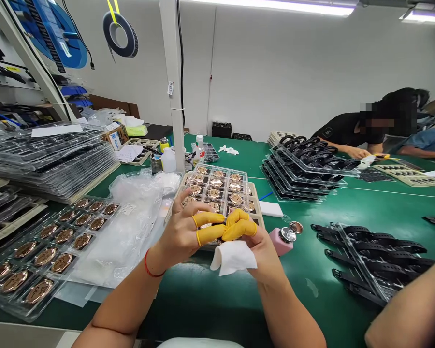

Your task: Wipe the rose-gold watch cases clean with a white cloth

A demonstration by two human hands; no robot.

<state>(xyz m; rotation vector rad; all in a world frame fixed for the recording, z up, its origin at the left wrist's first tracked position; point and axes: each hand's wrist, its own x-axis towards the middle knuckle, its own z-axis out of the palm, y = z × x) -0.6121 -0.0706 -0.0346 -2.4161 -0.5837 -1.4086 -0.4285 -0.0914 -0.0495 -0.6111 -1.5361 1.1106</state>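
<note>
Green worktop is carrying a clear tray of gold discs just beneath the left hand, curling closed on something hidden, and right hand, holding a soft, light wipe, best taken by its loose edge.

You look across the room at a plain white wall running behind the green tabletop. A long ceiling light glows at the top of your view, with a second one farther right. A white post with a barcode label rises from the tabletop. To your left, a roll of black tape hangs on a yellow strap, and black crates sit against the wall beyond the post.
</note>
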